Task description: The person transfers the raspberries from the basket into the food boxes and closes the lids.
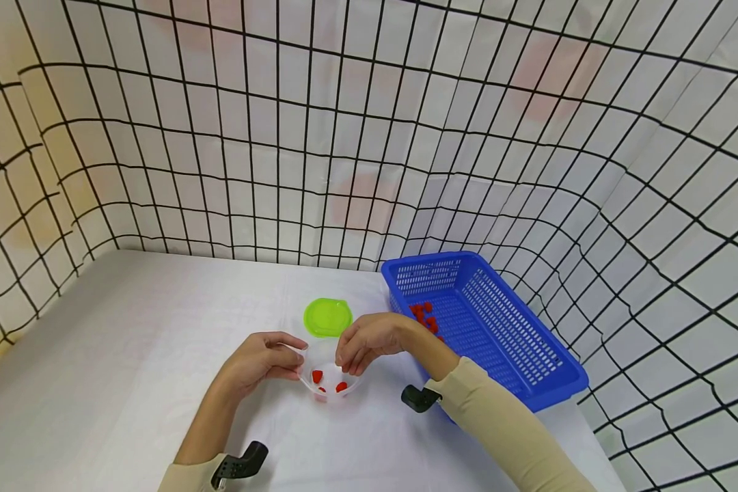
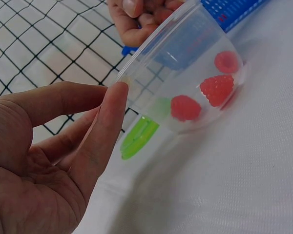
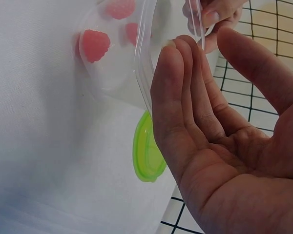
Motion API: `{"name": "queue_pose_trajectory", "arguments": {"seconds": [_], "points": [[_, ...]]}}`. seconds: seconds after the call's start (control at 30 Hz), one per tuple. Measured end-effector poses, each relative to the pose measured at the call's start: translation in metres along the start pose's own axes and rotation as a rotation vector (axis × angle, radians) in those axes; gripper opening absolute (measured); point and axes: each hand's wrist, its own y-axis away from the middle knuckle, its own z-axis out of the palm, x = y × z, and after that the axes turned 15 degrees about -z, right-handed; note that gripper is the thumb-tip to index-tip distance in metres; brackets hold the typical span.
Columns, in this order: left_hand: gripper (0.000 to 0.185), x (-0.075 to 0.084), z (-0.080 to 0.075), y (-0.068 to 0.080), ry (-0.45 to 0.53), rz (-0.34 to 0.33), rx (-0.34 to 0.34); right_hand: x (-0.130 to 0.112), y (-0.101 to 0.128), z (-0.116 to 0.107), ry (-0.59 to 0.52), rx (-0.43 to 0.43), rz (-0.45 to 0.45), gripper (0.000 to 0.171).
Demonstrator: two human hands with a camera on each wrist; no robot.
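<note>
Steadying a clear plastic cup (image 1: pixel 328 378) at its rim, the left hand (image 1: pixel 260 361) pinches the near edge between thumb and fingers. The right hand (image 1: pixel 369 345) hovers over the cup's mouth with its fingers nearly straight and close together, fingertips at the rim, holding nothing. Three red raspberries (image 2: pixel 217 89) lie in the cup's bottom, plain from the left wrist; the right wrist shows them only through the wall. A green lid (image 1: pixel 328 317) lies flat just behind the cup. The blue basket (image 1: pixel 529 355) stands to the right, holding more berries (image 1: pixel 426 318). Bare white worktop (image 1: pixel 129 342) stretches wide to the left; gridded walls (image 1: pixel 344 137) close the back and sides.
</note>
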Motion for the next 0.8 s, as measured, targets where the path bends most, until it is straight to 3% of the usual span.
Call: {"name": "queue_pose_trajectory", "arguments": {"seconds": [0.53, 0.8], "points": [[0.042, 0.0, 0.0, 0.0, 0.006, 0.003, -0.007, 0.004, 0.004, -0.003, -0.041, 0.033, -0.037, 0.02], [0.041, 0.002, 0.0, 0.001, 0.007, 0.0, -0.006, -0.004, 0.017, -0.019, -0.039, 0.138, -0.095, 0.027]]}}
